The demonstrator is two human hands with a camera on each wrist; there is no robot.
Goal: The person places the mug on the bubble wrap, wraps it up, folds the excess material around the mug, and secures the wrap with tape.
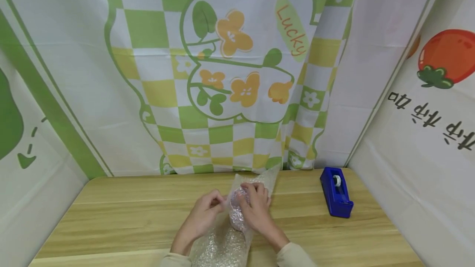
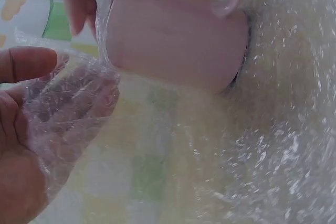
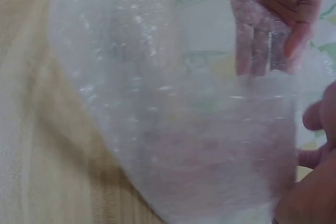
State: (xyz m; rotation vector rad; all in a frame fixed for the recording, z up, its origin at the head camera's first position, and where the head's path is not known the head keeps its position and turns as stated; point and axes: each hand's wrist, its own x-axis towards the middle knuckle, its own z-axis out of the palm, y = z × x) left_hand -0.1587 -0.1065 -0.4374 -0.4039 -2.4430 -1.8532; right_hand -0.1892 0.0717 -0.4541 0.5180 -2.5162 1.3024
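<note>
A pink mug (image 2: 173, 30) lies on its side, its handle pointing up and away in the left wrist view. Clear bubble wrap (image 1: 222, 248) covers it and trails toward the front of the table. My left hand (image 1: 205, 211) pinches a free edge of this wrap to the left of the mug; its thumb is in front and its fingers show through the sheet behind. My right hand (image 1: 257, 209) holds the wrapped mug from the right, at its far end, thumb and fingers bent over the film. In the right wrist view, bubble wrap (image 3: 157, 103) hides the mug.
A blue tape dispenser (image 1: 337, 193) with a roll of tape stands on the wooden table (image 1: 141, 213) to the right. A green and white checkered cloth (image 1: 159, 106) hangs behind the table's back edge, with printed white sheets (image 1: 400, 201) at both sides.
</note>
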